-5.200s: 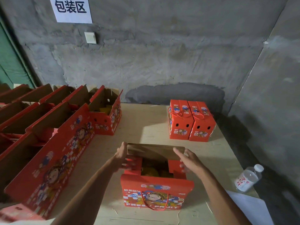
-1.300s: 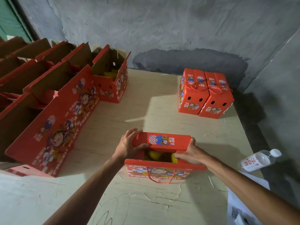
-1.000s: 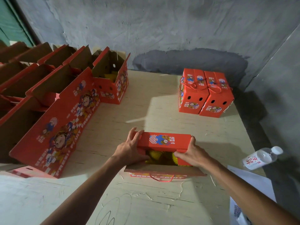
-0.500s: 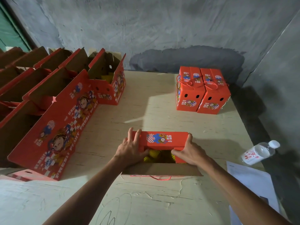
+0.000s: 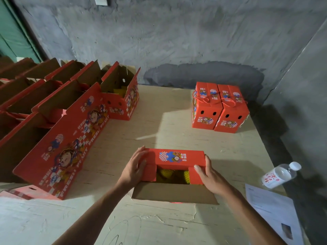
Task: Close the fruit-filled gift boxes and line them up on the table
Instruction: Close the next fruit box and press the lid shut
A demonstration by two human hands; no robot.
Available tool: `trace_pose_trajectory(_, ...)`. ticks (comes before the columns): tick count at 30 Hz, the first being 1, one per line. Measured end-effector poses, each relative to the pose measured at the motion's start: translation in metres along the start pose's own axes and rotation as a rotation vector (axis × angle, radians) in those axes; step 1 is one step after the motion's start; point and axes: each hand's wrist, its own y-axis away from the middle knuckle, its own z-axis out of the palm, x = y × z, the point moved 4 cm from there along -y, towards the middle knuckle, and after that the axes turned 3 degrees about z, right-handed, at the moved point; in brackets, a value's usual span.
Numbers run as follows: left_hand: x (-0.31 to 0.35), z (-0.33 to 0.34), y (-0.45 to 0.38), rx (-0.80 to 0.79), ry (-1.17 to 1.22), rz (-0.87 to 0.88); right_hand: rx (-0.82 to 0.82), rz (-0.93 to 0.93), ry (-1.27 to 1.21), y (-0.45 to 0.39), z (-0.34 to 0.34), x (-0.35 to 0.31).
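A red gift box stands on the table in front of me, its far top flap folded down and both short end flaps folded in. Yellow netted fruit shows through the gap. The near flap lies open toward me, brown side up. My left hand presses flat on the box's left end with straight fingers. My right hand rests on the right end, thumb over the end flap. Two closed boxes stand side by side at the far right.
Several open red boxes stand in rows on the left, the nearest one's tall flap facing me. A water bottle lies at the table's right edge, with a printed sheet just below it. A grey concrete wall backs the table.
The far flap has come down over the box, and the near flap has dropped open toward me. Both hands have moved out to the box's ends.
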Motion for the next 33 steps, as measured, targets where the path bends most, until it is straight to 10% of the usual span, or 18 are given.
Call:
trace_pose_trajectory(6, -0.001, -0.019, 0.049, 0.072, 0.033, 0.043, 0.292, -0.097, -0.293, 0.013, -0.005, 0.031)
trace_pose_trajectory(12, 0.010, -0.017, 0.065, -0.103, -0.088, 0.300, 0.222, -0.228, -0.290, 0.046, 0.007, 0.033)
trace_pose_trajectory(17, 0.010, -0.008, 0.069, 0.017, -0.032, 0.083, 0.086, -0.172, -0.300, 0.062, 0.005, 0.026)
trace_pose_trajectory(25, 0.017, 0.005, 0.043, 0.264, -0.098, 0.002, 0.454, -0.063, -0.369, 0.048, -0.008, 0.007)
trace_pose_trajectory(33, 0.027, 0.030, 0.020, 0.240, -0.649, 0.215, 0.657, -0.480, 0.224, 0.034, -0.001, -0.034)
